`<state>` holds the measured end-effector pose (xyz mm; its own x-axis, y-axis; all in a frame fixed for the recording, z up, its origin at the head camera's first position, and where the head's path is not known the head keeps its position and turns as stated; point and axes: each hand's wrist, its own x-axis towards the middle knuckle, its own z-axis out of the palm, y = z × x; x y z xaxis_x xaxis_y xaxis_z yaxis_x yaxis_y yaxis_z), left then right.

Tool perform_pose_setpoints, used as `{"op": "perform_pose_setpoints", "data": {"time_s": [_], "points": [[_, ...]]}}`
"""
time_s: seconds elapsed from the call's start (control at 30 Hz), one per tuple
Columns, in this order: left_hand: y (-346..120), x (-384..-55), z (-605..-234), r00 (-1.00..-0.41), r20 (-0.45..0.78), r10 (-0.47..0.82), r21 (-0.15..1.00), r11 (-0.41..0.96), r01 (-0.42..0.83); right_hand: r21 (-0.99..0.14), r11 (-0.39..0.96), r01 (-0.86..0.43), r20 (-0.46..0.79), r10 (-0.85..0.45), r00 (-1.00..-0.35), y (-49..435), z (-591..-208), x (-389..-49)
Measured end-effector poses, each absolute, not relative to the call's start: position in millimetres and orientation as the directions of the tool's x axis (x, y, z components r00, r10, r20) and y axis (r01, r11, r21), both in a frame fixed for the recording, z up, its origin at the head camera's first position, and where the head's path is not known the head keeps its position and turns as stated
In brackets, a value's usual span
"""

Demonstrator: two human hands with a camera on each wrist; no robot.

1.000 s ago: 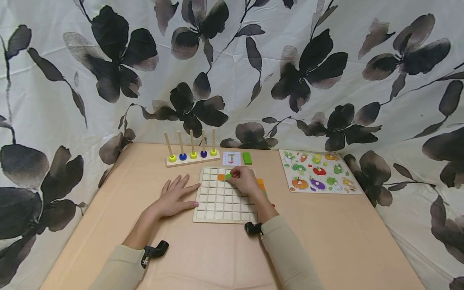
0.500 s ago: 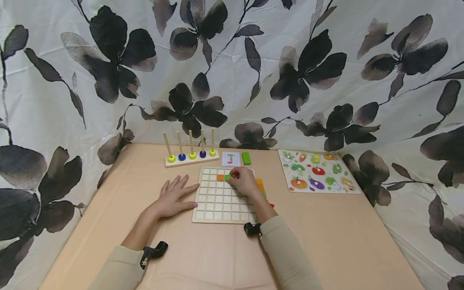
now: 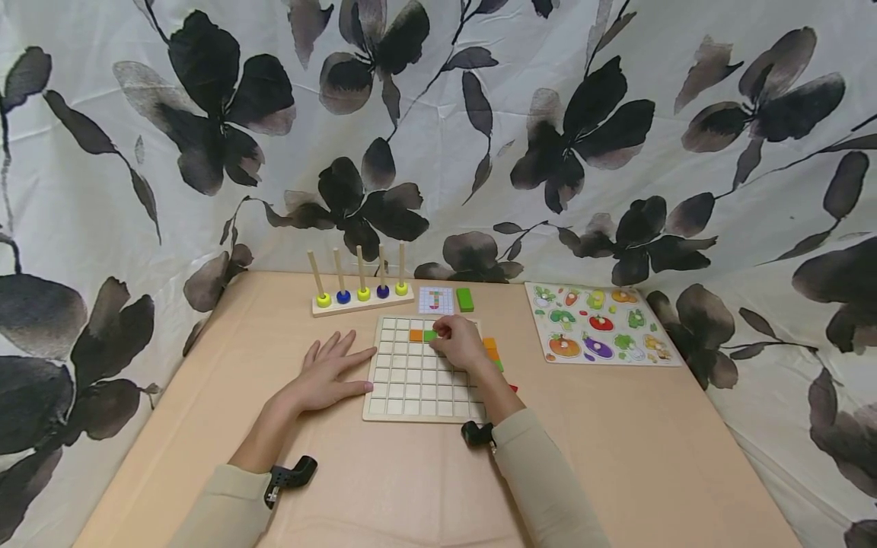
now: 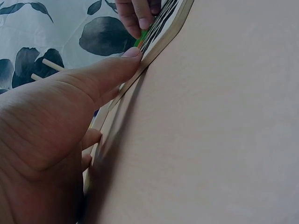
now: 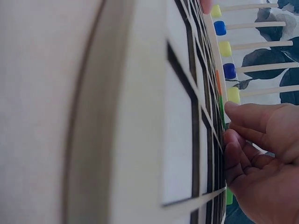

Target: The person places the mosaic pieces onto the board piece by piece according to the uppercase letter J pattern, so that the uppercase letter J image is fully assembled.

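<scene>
A pale wooden grid board lies on the table between both hands. In its upper part an orange square tile sits beside a green square tile. The right hand reaches over the board, with curled thumb and fingers pinching at the green tile's right edge. In the right wrist view the thumb comes down right at the green strip. The left hand lies palm down with spread fingers, its thumb and index finger touching the board's left edge.
Behind the board stand a peg rack with yellow and blue rings, a small pattern card and a green block. Orange tiles and a red one lie right of the board, partly hidden by the arm. A vegetable picture board is farther right.
The green tile, slightly tilted a second ago, now lies flat beside the orange one. Both hands have stayed almost in place; the whole view has shifted slightly.
</scene>
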<state>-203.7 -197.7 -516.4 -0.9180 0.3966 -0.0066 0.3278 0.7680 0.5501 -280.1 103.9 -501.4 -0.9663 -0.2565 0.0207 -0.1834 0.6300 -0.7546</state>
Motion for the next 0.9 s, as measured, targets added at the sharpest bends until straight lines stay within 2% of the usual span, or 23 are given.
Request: {"op": "perform_pose_setpoints", "data": {"time_s": [0.47,0.9], "points": [[-197,-205,-516,-0.919,-0.01,0.394,0.563,0.762,0.32,-0.79,0.556,-0.259,0.109,-0.289,-0.951,109,-487,-270],[-197,-205,-516,-0.917,-0.008,0.399,0.557,0.763,0.327,-0.78,0.539,-0.316,0.209,-0.251,-0.945,115,-467,-235]]}}
